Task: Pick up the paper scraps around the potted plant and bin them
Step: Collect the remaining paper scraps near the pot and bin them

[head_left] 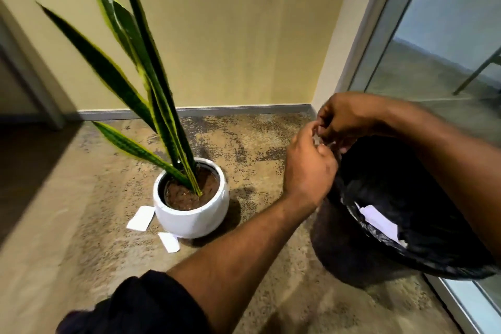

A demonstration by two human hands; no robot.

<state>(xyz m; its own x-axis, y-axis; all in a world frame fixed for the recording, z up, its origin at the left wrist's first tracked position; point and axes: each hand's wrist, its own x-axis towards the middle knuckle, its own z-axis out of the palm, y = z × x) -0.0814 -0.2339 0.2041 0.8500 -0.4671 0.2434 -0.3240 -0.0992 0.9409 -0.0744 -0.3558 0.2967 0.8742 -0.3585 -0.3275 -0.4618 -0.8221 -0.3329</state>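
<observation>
A snake plant stands in a round white pot (195, 214) on the speckled floor. Two white paper scraps lie against the pot: one (140, 218) at its left, one (169, 242) at its front. A dark bin (352, 257) with a black liner stands to the right, with a white paper piece (379, 222) inside. My left hand (309, 168) and my right hand (344, 119) meet above the bin's far rim. Both pinch a small whitish scrap (322, 142) between their fingertips; most of it is hidden.
A yellow wall with a grey baseboard (244, 110) closes the back. A glass door (447, 49) with a metal frame runs along the right, close behind the bin. Long stiff leaves (141, 68) lean left over the floor. A dark doorway lies at the left.
</observation>
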